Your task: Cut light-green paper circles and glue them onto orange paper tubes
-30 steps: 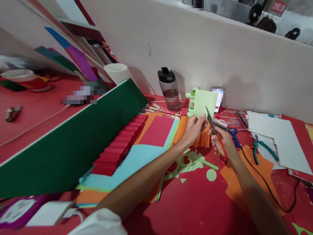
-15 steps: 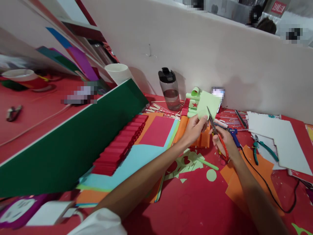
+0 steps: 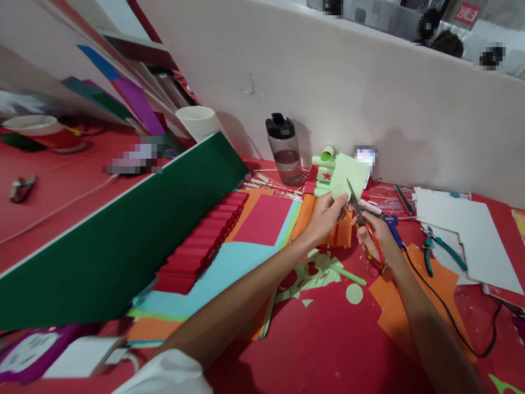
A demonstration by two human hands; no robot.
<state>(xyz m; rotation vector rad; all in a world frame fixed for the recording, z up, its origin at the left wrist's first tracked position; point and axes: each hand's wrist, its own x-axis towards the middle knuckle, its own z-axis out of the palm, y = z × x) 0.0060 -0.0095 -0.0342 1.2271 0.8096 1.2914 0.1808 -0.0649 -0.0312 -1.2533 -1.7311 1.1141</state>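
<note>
My left hand [image 3: 327, 216] pinches the lower edge of a light green paper sheet [image 3: 349, 172] between thumb and fingers. My right hand [image 3: 376, 234] is closed around the red handles of a pair of scissors [image 3: 372, 241]. The scissor blades point up and to the left, at the lower right of the green sheet; whether they are cutting into it I cannot tell. Below the hands lie green paper scraps [image 3: 303, 282], a cut green circle [image 3: 354, 294] and a rolled green paper tube [image 3: 348, 274]. Orange paper rolls [image 3: 303, 218] sit behind my left hand.
A water bottle [image 3: 285, 153] stands against the white partition. Left are pleated red paper [image 3: 200, 241], coloured sheets [image 3: 213, 273] and a green board [image 3: 123, 246]. Right are a blue glue gun [image 3: 392, 227] with a black cord, pliers [image 3: 445, 251], orange sheets [image 3: 410, 306] and white board [image 3: 471, 230].
Almost nothing differs. Both hands, the green sheet and the scissors hold nearly the same positions.
</note>
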